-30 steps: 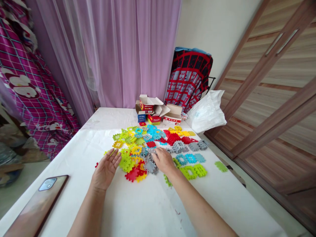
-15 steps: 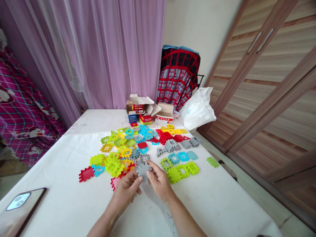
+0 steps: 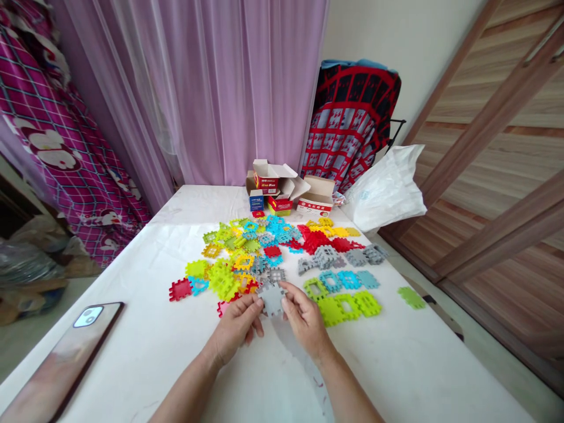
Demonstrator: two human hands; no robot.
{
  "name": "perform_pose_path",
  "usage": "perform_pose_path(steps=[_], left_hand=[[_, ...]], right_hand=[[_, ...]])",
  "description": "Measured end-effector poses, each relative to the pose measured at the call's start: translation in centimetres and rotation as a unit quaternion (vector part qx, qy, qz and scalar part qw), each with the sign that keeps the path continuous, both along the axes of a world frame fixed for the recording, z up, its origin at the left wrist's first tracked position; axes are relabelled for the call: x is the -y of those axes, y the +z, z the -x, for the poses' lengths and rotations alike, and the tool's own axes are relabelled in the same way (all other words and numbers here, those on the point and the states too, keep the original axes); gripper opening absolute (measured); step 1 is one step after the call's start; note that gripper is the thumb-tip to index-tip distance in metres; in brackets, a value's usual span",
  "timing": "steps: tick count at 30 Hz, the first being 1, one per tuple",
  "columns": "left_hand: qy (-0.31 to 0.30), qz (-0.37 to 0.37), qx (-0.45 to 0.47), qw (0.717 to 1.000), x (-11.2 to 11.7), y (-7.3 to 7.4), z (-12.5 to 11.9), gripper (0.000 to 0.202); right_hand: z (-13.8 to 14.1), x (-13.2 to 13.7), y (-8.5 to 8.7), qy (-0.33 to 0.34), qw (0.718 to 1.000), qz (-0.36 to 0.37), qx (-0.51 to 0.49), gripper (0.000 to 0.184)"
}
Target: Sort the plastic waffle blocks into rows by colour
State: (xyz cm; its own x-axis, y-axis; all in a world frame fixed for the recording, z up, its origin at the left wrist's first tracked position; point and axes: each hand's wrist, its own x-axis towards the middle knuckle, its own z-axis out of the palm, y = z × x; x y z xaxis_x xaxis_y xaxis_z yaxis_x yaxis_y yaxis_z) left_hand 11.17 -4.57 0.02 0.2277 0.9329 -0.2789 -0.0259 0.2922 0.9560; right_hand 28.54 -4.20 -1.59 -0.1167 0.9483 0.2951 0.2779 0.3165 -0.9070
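Note:
Between my two hands is a grey square interlocking building piece (image 3: 272, 298) with notched edges, held just above the table. My left hand (image 3: 239, 326) pinches its left edge between thumb and fingers. On the opposite edge, my right hand (image 3: 305, 317) grips it the same way. Beyond it lies a mixed heap of such pieces, with lime green pieces (image 3: 224, 278) in front and blue ones (image 3: 277, 228) behind. To the right are sorted groups: lime green panels (image 3: 346, 308), blue panels (image 3: 349, 279), grey pieces (image 3: 326, 257) and red pieces (image 3: 316, 241). A red panel (image 3: 180, 289) sits at the heap's left.
A phone (image 3: 66, 364) lies on the white-covered table (image 3: 145, 341) at left. Small open cardboard boxes (image 3: 282, 207) stand at the back. A white plastic bag (image 3: 383, 191) rests at the far right edge. One lime green piece (image 3: 411, 298) lies near the right edge.
The whole view has shifted, so the table and hands appear farther right. Both hands still hold the grey piece, which now shows its face more fully, with the fingers at its side edges.

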Motion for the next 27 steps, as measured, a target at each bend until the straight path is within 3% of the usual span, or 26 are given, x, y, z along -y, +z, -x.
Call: perform_pose_path(steps=[6, 9, 14, 18, 22, 27], left_hand=[[-0.024, -0.009, -0.003, 1.0, 0.0, -0.3, 0.1, 0.055], [-0.036, -0.012, -0.004, 0.999, 0.1, -0.4, 0.0, 0.055], [-0.055, -0.019, -0.021, 0.998, 0.3, -0.4, -0.3, 0.057], [-0.069, -0.025, -0.041, 0.996, 0.6, -0.5, -0.7, 0.057], [-0.098, -0.027, -0.043, 0.994, 0.9, -0.5, -1.1, 0.062], [-0.088, -0.032, -0.021, 0.995, 1.1, -0.2, -0.9, 0.069]], right_hand=[[-2.1, 0.2, 2.2, 0.033, 0.984, -0.072, 0.157, 0.05], [-3.1, 0.0, 4.0, 0.077, 0.95, -0.109, 0.281, 0.058], [-3.5, -0.4, 6.3, 0.138, 0.897, -0.111, 0.406, 0.054], [-3.3, -0.1, 6.9, 0.144, 0.88, -0.103, 0.44, 0.051], [-3.8, 0.3, 6.7, 0.142, 0.885, -0.104, 0.43, 0.045], [-9.7, -1.1, 7.1, 0.056, 0.879, -0.099, 0.464, 0.051]])
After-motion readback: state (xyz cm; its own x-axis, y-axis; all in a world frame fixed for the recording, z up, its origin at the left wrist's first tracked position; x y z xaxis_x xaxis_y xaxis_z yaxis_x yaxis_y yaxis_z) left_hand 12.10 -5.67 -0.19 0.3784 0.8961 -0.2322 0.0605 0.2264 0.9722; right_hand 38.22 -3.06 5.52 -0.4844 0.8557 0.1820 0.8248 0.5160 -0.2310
